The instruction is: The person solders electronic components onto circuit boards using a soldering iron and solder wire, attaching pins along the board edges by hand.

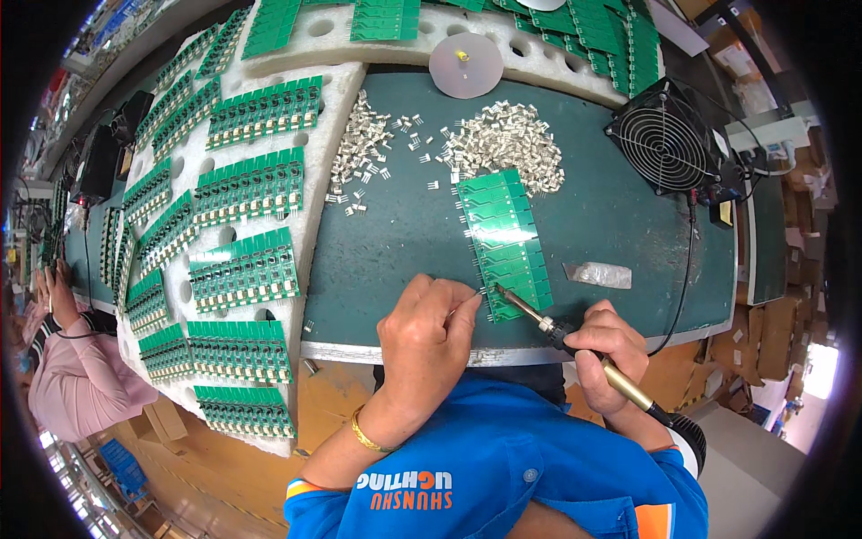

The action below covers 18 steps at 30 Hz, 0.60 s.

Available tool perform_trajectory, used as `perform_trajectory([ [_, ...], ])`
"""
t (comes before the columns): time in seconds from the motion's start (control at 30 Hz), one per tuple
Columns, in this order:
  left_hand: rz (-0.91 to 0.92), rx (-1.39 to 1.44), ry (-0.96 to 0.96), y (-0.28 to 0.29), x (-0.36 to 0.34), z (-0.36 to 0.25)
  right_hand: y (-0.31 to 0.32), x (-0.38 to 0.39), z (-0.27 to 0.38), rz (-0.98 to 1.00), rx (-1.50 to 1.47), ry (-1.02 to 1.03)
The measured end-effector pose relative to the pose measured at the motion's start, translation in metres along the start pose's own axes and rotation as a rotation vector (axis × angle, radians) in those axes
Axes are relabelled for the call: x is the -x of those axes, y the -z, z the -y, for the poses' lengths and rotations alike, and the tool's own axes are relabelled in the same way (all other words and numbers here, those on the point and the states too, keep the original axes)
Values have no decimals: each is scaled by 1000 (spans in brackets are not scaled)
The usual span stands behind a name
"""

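The long green circuit board [503, 242] lies on the dark green worktable [404, 242], between and ahead of both hands. The right hand [611, 355] grips a gold-and-black soldering iron [623, 381], its tip at the board's near end; the left hand [426, 337] has thumb and fingertips pressed together at the left edge, anything between them too small to tell. A slip of the iron could burn those fingertips or bridge neighbouring joints, and a nudge could skew the board. Its far end meets the heap of small white connectors [512, 135], which seems the main obstruction there. A crumpled clear plastic packet [602, 275] and black square fan [664, 139] sit rightward; a white foam slab [310, 207] stands left.
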State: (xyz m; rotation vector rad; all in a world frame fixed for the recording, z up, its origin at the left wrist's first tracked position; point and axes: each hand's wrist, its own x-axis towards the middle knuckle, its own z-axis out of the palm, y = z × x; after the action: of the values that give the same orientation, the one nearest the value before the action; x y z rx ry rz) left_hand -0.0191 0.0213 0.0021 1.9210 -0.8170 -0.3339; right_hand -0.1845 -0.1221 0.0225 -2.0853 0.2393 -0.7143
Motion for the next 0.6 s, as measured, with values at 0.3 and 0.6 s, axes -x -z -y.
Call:
perform_trajectory([
  [0.3,-10,2,-20,0,-1,-1,-1,-2,-2,18,8,4],
  [0.6,-6,-11,-16,-1,0,0,-2,-3,-1,26,9,8],
])
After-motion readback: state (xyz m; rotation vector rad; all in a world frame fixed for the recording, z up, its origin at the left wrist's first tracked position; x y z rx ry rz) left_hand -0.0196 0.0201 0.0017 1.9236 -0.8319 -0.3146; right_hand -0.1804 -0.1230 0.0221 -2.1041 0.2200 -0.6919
